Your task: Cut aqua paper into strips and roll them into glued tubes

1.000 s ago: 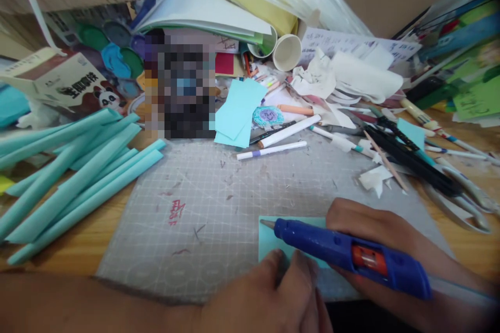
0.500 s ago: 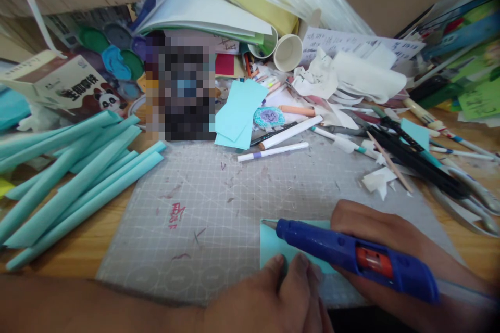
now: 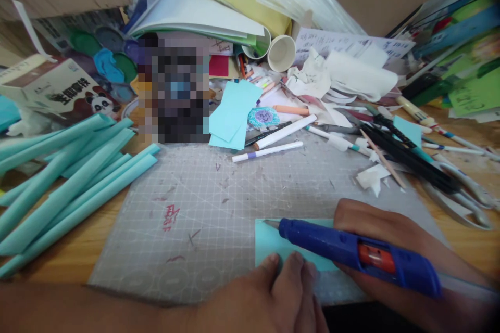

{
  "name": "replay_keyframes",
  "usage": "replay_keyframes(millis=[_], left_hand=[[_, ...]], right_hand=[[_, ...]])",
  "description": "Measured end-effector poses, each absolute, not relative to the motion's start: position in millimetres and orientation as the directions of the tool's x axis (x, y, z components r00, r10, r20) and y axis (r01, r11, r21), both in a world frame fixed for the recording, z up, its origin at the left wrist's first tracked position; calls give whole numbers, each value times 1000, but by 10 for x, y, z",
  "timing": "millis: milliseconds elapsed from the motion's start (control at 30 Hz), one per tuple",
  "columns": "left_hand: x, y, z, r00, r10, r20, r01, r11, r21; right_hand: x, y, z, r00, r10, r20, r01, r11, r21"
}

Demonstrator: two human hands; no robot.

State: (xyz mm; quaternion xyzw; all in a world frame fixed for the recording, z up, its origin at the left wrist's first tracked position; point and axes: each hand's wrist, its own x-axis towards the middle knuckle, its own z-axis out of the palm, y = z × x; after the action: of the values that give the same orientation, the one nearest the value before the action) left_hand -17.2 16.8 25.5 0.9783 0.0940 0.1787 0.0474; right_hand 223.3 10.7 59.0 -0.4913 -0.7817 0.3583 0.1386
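Note:
A light teal sheet of paper (image 3: 266,243) lies on the grey cutting mat (image 3: 156,234) near its front edge. My left hand (image 3: 281,291) rests on the lower part of this sheet, fingers stretched forward and pressing it to the mat. Wrapped in my right hand (image 3: 375,218) is a blue pen-shaped hot glue gun (image 3: 320,237) with a red part in its side and a clear glue stick at its back. Its metal tip points left, at the sheet's far edge close to the left corner. My right fingers are partly hidden behind the glue gun.
Rolled teal paper tubes (image 3: 78,187) pile up at left, beside a panda carton (image 3: 58,88). Behind the mat are teal sheets (image 3: 236,109), a white marker (image 3: 269,151), a paper cup (image 3: 282,53) and crumpled paper (image 3: 310,75). Scissors (image 3: 461,192) lie at right.
The glue gun's tip has moved a little to the right along the sheet's far edge, away from the corner. My left hand keeps its place on the paper. The whole view has shifted slightly.

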Motion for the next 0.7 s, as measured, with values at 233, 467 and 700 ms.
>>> replay_keyframes(millis=[233,467,700], left_hand=[[-183,180,238,924,217,314,174,-972,160],[-180,185,254,933,216,289,172,-970,170],[-159,178,269,919,218,329,194,-975,105]], right_hand=[[2299,82,570,-447,879,-164,699,229,-677],[2350,10,571,-440,875,-204,725,212,-656],[2371,-12,586,-418,872,-253,763,187,-619]])
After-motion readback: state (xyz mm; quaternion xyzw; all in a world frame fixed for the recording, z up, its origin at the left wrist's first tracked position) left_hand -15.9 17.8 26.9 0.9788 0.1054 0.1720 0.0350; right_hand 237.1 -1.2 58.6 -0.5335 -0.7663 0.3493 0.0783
